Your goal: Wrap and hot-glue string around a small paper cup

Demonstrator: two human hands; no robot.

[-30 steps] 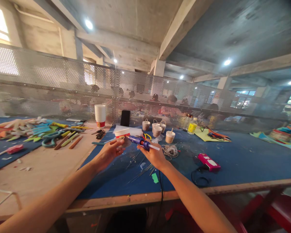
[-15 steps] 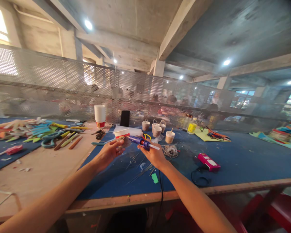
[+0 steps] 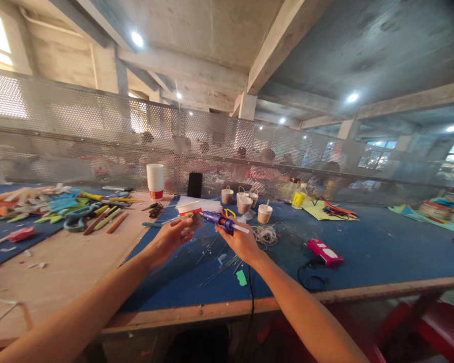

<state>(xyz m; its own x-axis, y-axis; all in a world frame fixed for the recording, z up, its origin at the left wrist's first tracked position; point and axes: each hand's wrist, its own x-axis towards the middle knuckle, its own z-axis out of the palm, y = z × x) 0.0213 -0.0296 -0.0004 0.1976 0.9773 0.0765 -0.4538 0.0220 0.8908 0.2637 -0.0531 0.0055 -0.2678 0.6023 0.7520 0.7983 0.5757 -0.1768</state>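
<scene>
My left hand (image 3: 171,239) is closed around a paper cup (image 3: 189,207) with a white rim and a red band. Its lower part, at my fingertips, looks brownish, and I cannot make out its covering. In my right hand (image 3: 240,242) is a purple hot glue gun (image 3: 216,219), a pale glue stick poking out of its back end. The gun's nozzle points left at the cup's side, touching it or very close. Behind the gun stand several small brownish cups (image 3: 244,204), some with looped handles. A tangle of pale cord (image 3: 265,235) lies beside my right hand.
Left are scissors (image 3: 77,218), coloured sticks (image 3: 109,218) and a paper cup stack (image 3: 155,180). A black phone (image 3: 194,185) leans at the back, before a perforated metal screen (image 3: 208,136). Right are a glue bottle (image 3: 299,196) and pink device (image 3: 325,253). Thin wires (image 3: 215,267) lie in front.
The brownish lower part of the cup shows a little more at my left fingertips, where the cup has turned slightly. My right hand and the glue gun stay nearly in place.
</scene>
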